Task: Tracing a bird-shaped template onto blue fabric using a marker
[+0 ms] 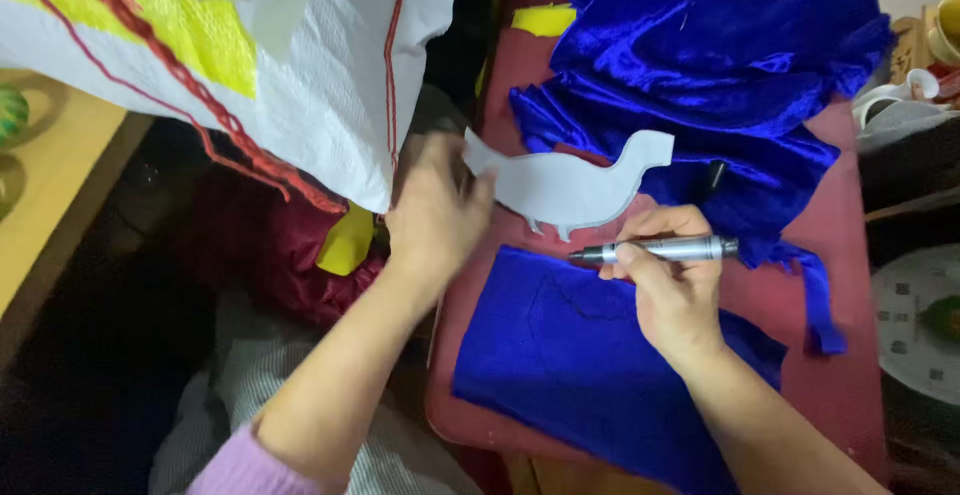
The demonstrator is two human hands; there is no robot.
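Bird template (575,187), flat grey cutout

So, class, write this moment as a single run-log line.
left hand: holds bird-shaped template | right hand: holds marker | blue cloth: flat, outline drawn

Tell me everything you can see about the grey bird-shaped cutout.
The bird-shaped cutout is a flat, pale grey piece, seemingly card or stiff paper, with a head at upper right, a tail at left and two small legs below. The left hand pinches its tail end, holding it above the flat blue velvet piece. Its head overlaps the heaped blue cloth behind.
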